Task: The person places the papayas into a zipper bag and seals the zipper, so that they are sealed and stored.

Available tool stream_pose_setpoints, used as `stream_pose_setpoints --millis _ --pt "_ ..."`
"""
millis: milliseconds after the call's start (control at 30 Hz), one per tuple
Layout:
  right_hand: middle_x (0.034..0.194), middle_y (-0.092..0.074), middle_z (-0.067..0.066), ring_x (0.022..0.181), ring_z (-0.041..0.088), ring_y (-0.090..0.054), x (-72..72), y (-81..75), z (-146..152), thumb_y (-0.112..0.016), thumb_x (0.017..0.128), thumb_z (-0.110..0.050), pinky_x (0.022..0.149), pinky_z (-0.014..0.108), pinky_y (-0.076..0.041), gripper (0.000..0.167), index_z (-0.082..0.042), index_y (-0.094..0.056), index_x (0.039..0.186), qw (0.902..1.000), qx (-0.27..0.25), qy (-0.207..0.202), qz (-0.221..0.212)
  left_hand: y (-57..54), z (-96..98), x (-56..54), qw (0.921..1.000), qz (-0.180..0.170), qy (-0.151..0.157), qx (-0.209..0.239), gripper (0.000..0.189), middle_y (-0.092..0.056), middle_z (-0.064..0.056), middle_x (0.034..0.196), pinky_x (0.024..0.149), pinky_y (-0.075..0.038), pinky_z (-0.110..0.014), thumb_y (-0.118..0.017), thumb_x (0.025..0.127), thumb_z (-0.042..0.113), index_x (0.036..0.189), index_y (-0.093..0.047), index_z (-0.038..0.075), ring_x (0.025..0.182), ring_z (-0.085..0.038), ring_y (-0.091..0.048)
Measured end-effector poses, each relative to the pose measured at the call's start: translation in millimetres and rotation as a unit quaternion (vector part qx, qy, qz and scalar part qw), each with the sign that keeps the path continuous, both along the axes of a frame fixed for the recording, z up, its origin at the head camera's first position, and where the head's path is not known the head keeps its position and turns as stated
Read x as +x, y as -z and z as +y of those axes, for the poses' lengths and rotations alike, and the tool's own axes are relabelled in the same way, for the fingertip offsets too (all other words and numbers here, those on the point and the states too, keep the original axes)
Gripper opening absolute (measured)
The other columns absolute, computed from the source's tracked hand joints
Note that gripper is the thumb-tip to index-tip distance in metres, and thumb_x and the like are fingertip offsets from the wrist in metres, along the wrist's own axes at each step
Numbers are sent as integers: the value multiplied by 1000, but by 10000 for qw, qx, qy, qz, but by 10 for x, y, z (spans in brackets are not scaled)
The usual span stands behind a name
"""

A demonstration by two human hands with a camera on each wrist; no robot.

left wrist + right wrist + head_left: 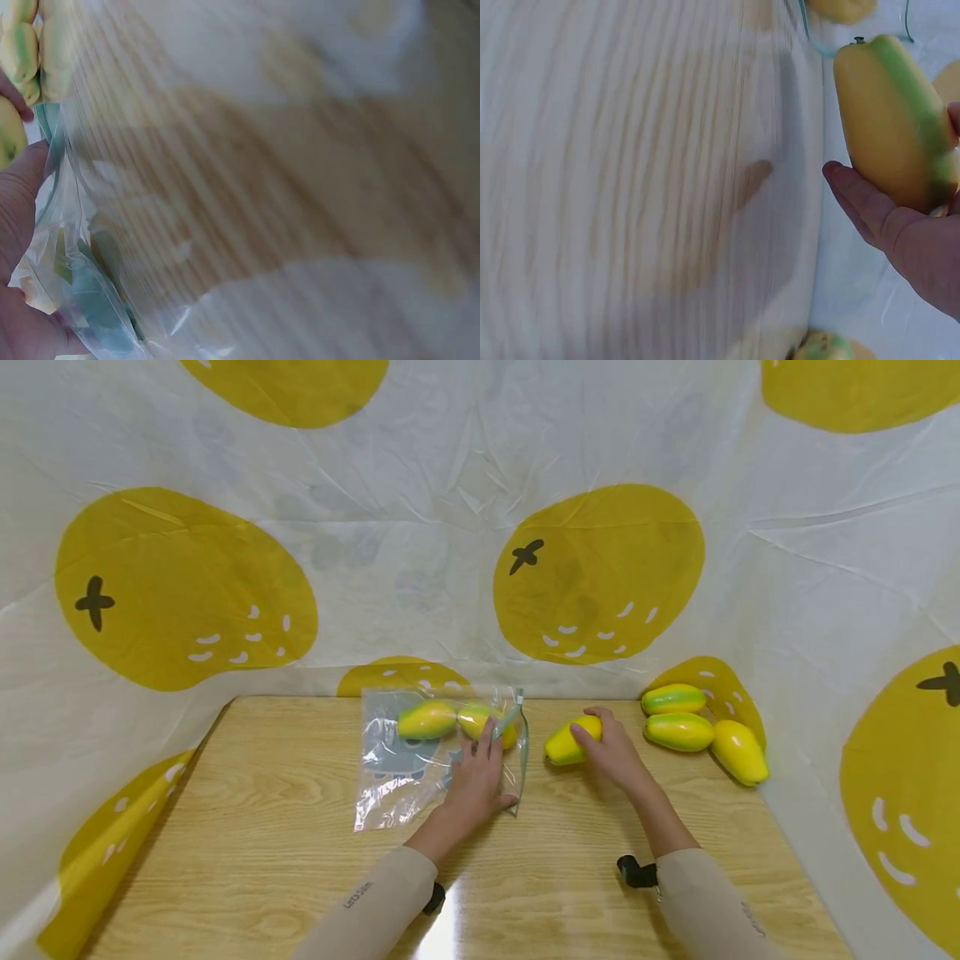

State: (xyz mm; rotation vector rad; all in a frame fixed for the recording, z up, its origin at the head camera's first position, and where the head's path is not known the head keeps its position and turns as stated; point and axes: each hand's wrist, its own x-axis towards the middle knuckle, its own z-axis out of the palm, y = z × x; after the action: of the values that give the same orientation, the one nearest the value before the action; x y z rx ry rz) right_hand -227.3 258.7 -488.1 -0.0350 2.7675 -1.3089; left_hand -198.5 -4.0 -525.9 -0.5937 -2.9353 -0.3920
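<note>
My right hand grips a yellow-green papaya just right of the bag, thumb on the near side. In the right wrist view that papaya has its small stem end pointing toward the bag. My left hand lies spread over the mouth end of a clear zip bag, fingers straight and thumb out by the green zip edge. Inside the bag are two papayas, one on the left and one partly covered by my left fingers. The bag's mouth faces right.
Three more papayas sit at the table's back right: a rear one, one in front of it and a yellower one against the cloth. Fruit-printed cloth hangs behind and beside the wooden table.
</note>
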Motion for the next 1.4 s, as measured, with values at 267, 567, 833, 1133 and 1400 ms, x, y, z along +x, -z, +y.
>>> stream_pose_setpoints --millis 267,567,833,1133,1400 --pt "136 -41 31 115 38 -49 -96 41 -245 -43 110 -44 98 48 -44 70 11 -25 150 9995 -312 104 12 -10 8 7 10000 30 15 -66 110 -11 -14 173 89 -56 -63 -90 71 59 153 -39 6 129 -46 -49" --pt "141 -32 35 123 41 -41 -163 96 -415 -43 112 -32 111 55 -35 61 11 -21 149 9957 -729 550 141 -8 2 -7 10000 20 -1 -77 110 -10 -14 173 89 -56 -63 -90 71 58 152 -39 5 129 -46 -48" --pt "146 -28 34 128 42 -40 -142 135 -513 -41 112 -36 115 58 -34 61 6 -20 151 9966 -623 535 -77 -17 14 -7 9999 1 32 -138 119 -8 -14 174 90 -56 -64 -88 72 60 160 -29 4 130 -46 -49" --pt "155 -20 32 138 41 -31 -60 81 -489 -40 95 -15 119 59 -26 69 4 -15 157 9972 -650 66 -358 1 16 -6 9999 -31 -27 -161 116 -8 -12 174 90 -56 -63 -88 72 60 158 -33 5 129 -46 -49" --pt "161 -31 28 147 41 -37 -19 149 -330 -55 108 -29 119 59 -33 66 1 -24 158 9960 -622 -634 -81 -2 -8 2 9999 -56 -12 -125 121 -7 -13 174 87 -58 -62 -88 73 60 162 -26 6 129 -46 -48"
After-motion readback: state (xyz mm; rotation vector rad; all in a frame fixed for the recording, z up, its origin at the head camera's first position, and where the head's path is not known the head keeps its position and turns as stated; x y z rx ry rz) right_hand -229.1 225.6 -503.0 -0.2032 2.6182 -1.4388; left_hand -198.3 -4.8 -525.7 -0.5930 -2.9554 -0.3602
